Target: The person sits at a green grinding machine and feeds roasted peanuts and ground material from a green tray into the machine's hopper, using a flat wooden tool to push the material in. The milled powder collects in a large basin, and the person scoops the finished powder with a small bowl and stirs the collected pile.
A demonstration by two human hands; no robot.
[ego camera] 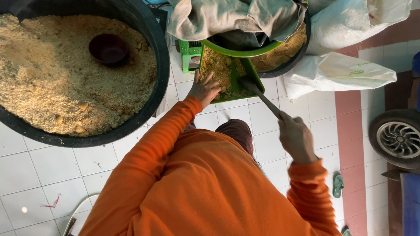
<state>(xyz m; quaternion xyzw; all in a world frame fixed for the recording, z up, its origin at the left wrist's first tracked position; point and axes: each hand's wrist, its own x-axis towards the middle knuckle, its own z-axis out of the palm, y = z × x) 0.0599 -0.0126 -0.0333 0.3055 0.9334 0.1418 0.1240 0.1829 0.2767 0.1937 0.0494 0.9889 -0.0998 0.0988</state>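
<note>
At the far left a large black tub (151,94) runs off the top and left edges, so only part of its round rim shows; it is heaped with tan crumbly meal (57,83), and a small dark bowl (108,49) sits sunk in the heap near the top. White floor tiles (39,168) lie open below the tub down to the bottom edge. The orange sleeves and back of the person fill the lower middle and hide the floor and legs beneath. The left hand (204,89) lies with fingers spread, flat on the near left edge of a green tray (253,76) that holds more of the meal; it grips nothing. The tray's far end is tucked under a green-rimmed basin (245,51), itself largely covered by a crumpled beige cloth (232,17), so what it holds is hard to make out. The right hand (295,136) is closed in a fist around a dark handle (267,101) whose end reaches into the tray; what kind of tool it is cannot be told. Just right lie two white sacks (341,72), then a red tile band, and a small wheel (398,137) cut by the right edge.
</note>
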